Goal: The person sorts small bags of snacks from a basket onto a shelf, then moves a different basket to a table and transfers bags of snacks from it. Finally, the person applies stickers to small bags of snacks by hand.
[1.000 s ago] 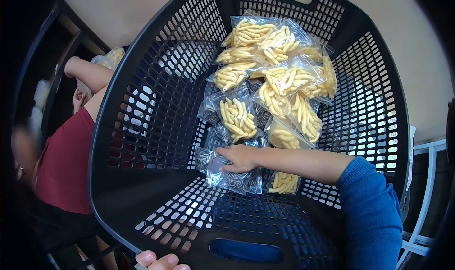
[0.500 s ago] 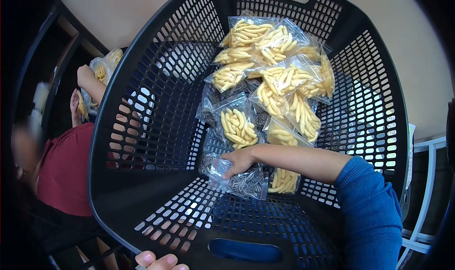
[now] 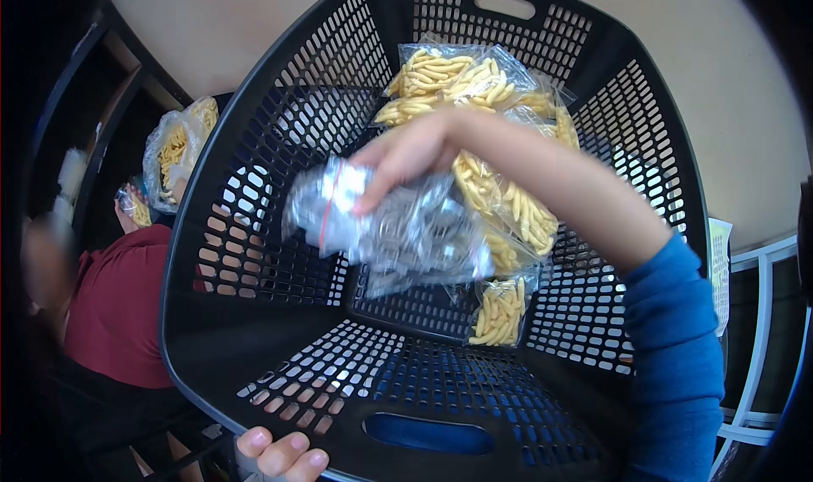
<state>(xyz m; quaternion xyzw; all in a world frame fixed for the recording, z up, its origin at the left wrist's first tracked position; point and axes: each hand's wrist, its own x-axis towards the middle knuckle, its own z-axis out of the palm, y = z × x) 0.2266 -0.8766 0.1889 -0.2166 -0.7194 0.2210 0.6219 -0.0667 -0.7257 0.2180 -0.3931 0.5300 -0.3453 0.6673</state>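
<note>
My right hand [image 3: 406,156] is closed in a pinch on clear bags of grey curly pieces [image 3: 423,241], thumb on the near side, and they hang below and to the left of my fingers, lifted over the inside of the black basket [image 3: 254,323]. The bags are blurred, so I cannot tell how many I have; a red strip [image 3: 328,207] runs down the one beneath my thumb. My forearm reaches in from the right, the blue sleeve [image 3: 673,347] pushed up toward the elbow, and crosses above part of the pile.

Beyond my right hand and under my forearm lie the bags of yellow sticks [image 3: 483,84], overlapping one another. One more bag [image 3: 500,313] of the same sticks lies below and to the right of my hand, against the basket's near end. A hand slot [image 3: 505,5] shows in the far wall, beyond my hand.

My left hand [image 3: 284,458] is curled over the near rim, fingertips showing, to the left of the near hand slot [image 3: 428,434].

Well left of my right hand, outside the basket, a co-worker in a maroon top [image 3: 118,313] has a small bag [image 3: 135,207] of yellow pieces in one hand [image 3: 125,220], just beside a big clear bag [image 3: 174,152] with more yellow pieces.
</note>
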